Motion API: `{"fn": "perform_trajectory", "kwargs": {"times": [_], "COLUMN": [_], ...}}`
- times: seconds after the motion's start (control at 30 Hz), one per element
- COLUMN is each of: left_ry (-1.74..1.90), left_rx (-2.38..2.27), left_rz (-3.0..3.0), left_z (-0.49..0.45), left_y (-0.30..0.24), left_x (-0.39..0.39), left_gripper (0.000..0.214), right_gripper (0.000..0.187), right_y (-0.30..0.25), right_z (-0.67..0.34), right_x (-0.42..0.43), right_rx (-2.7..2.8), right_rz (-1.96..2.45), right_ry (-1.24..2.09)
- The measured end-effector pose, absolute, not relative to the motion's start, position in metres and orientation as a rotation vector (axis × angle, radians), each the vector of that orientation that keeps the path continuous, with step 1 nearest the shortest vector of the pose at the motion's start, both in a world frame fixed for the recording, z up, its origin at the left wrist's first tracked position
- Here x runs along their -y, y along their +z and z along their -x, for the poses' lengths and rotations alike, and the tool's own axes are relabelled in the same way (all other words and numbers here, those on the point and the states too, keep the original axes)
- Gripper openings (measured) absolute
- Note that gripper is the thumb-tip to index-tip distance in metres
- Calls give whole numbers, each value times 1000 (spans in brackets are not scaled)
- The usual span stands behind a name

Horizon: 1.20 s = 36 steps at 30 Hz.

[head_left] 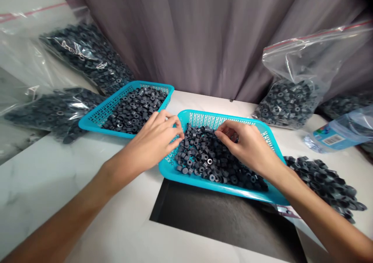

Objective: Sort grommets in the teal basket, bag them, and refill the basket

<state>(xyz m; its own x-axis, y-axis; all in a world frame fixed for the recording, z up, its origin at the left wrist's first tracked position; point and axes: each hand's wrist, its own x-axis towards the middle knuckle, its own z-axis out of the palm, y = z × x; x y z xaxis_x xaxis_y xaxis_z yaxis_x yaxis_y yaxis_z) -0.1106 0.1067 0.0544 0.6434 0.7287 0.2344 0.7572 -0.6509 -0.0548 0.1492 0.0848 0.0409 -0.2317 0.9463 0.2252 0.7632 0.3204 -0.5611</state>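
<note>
My left hand hovers at the left rim of the nearer blue plastic basket, its fingers curled toward the thumb. Whatever sits between those fingertips is too small or hidden to make out. Over the same basket, my right hand has thumb and forefinger pinched together just above a heap of small dark grey ring-shaped parts. I cannot make out what is in that pinch. A second blue basket, behind my left hand, holds a pile of similar parts.
Clear zip bags of grey parts stand at the left and back right. A loose heap of dark pieces lies right of the basket. A plastic bottle rests beyond it. A black panel lies in front; a curtain hangs behind.
</note>
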Motion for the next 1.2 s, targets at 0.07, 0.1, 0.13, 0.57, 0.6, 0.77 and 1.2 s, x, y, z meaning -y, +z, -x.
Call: {"fn": "perform_trajectory", "kwargs": {"times": [0.07, 0.1, 0.13, 0.57, 0.6, 0.77, 1.2], "left_ry": [-209, -190, -182, -265, -245, -321, -861], "left_rx": [1216, 1220, 1225, 1250, 1228, 1222, 1182], "left_rz": [2715, 2732, 2757, 2871, 2879, 2926, 3131], "left_z": [108, 107, 107, 108, 107, 107, 87], "left_y": [54, 54, 54, 53, 53, 52, 66], "left_x": [-104, -103, -102, -101, -101, -101, -87], "left_gripper": [18, 18, 21, 13, 12, 15, 18], "right_gripper": [20, 20, 20, 19, 19, 20, 28], "right_y": [40, 39, 39, 35, 35, 34, 51], "right_z": [-149, -149, -149, -151, -151, -152, -136], "right_x": [-85, -84, -84, -80, -80, -81, -68], "right_rx": [2073, 2075, 2078, 2115, 2117, 2133, 1787], "right_rz": [1502, 1500, 1500, 1520, 1520, 1509, 974], "right_ry": [458, 455, 452, 469, 469, 460, 1205]}}
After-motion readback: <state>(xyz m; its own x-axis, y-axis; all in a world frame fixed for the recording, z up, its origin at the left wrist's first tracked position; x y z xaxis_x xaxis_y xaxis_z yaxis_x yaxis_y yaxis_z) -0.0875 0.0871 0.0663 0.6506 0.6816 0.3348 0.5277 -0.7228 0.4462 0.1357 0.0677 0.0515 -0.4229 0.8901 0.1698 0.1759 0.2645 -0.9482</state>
